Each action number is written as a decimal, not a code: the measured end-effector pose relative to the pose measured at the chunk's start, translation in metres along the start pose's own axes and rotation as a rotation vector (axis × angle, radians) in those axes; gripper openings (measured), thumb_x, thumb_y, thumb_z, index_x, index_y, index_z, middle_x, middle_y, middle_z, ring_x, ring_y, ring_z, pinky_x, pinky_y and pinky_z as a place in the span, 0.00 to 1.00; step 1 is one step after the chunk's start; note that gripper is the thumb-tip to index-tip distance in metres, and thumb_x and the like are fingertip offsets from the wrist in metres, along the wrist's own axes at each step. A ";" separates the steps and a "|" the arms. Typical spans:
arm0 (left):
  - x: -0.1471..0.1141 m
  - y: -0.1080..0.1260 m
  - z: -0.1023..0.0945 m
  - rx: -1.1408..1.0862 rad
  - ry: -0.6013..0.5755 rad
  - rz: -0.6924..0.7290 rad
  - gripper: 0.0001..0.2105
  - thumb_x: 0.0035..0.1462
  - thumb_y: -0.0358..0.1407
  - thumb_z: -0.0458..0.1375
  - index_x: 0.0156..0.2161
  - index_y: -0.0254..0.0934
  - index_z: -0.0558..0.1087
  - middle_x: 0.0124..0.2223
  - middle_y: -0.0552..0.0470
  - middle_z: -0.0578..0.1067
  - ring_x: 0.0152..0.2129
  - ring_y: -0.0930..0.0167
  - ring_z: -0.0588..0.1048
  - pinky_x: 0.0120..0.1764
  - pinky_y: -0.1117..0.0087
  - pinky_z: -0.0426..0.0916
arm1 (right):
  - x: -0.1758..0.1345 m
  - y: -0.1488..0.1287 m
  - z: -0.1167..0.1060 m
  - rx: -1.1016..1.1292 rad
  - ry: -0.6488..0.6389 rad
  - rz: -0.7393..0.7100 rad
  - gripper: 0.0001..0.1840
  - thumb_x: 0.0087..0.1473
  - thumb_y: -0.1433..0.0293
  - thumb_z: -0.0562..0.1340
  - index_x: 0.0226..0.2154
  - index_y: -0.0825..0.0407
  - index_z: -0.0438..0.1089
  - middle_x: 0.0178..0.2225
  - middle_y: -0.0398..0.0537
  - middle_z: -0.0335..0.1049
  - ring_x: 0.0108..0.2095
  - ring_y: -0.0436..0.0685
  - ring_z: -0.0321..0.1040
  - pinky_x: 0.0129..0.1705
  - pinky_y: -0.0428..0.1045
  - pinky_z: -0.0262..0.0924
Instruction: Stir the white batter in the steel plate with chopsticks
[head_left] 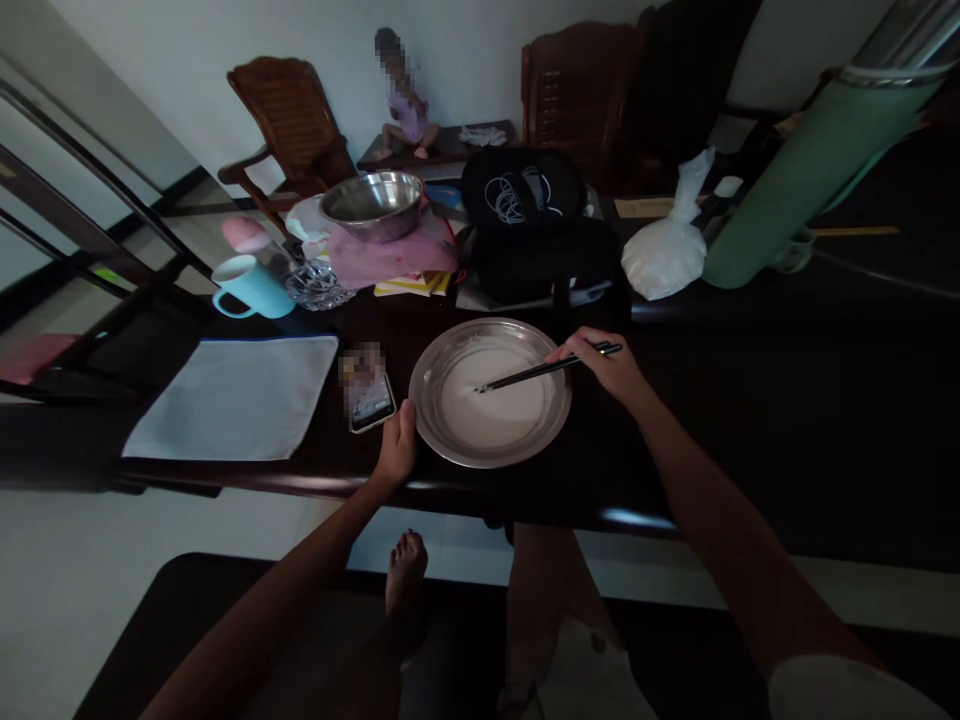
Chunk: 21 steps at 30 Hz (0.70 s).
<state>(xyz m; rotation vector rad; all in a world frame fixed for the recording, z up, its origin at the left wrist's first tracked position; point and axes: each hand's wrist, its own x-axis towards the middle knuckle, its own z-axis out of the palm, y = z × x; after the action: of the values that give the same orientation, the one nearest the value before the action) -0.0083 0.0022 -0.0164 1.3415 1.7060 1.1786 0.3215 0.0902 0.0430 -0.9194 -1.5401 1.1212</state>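
A wide metal bowl with milky white liquid in it stands near the dark table's front edge. My left hand holds the bowl's left side, thumb up against the rim; its other fingers are mostly hidden. Black chopsticks are gripped in my right hand over the bowl's right rim. Their tips reach the white liquid near the middle. Just left of the bowl lies a lit smartphone, close to my left hand.
A white zip pouch lies at the left, below a light blue mug. Behind the bowl are a black case and a smaller steel bowl. A tied bag of white powder and a green flask stand right. A person sits beyond.
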 end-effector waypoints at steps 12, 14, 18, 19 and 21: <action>0.000 0.000 0.001 0.025 0.010 0.019 0.31 0.60 0.64 0.47 0.22 0.38 0.67 0.22 0.50 0.70 0.25 0.65 0.72 0.34 0.65 0.71 | 0.001 0.002 -0.002 0.013 0.026 -0.005 0.22 0.55 0.48 0.65 0.23 0.48 0.75 0.27 0.46 0.81 0.33 0.57 0.78 0.44 0.53 0.69; 0.000 0.000 0.001 0.026 0.019 0.006 0.31 0.60 0.63 0.48 0.21 0.38 0.66 0.21 0.51 0.68 0.25 0.66 0.71 0.33 0.66 0.70 | 0.001 0.001 -0.003 0.036 0.074 -0.006 0.24 0.55 0.47 0.65 0.21 0.48 0.74 0.25 0.46 0.80 0.30 0.56 0.78 0.41 0.53 0.69; 0.000 0.001 0.000 0.031 0.015 -0.007 0.31 0.60 0.63 0.47 0.21 0.39 0.65 0.21 0.52 0.67 0.23 0.68 0.69 0.32 0.67 0.68 | 0.001 0.002 -0.001 0.040 0.025 0.002 0.26 0.55 0.46 0.64 0.19 0.48 0.73 0.22 0.45 0.78 0.28 0.57 0.76 0.39 0.53 0.69; 0.000 0.001 0.000 0.034 0.011 -0.002 0.31 0.60 0.63 0.47 0.21 0.38 0.66 0.22 0.51 0.68 0.23 0.68 0.69 0.32 0.67 0.68 | 0.001 0.002 0.000 0.029 -0.002 0.005 0.26 0.55 0.46 0.64 0.20 0.48 0.73 0.23 0.45 0.78 0.29 0.57 0.77 0.40 0.54 0.70; 0.000 0.001 0.000 0.041 0.003 0.010 0.31 0.60 0.64 0.47 0.22 0.38 0.67 0.22 0.51 0.69 0.24 0.67 0.70 0.33 0.67 0.69 | 0.000 0.002 0.001 0.007 -0.025 0.008 0.24 0.54 0.46 0.64 0.22 0.48 0.75 0.25 0.45 0.80 0.31 0.58 0.78 0.43 0.54 0.70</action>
<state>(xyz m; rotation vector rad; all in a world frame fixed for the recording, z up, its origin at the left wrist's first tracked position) -0.0081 0.0022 -0.0158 1.3752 1.7362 1.1567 0.3201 0.0909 0.0410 -0.9103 -1.5531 1.1472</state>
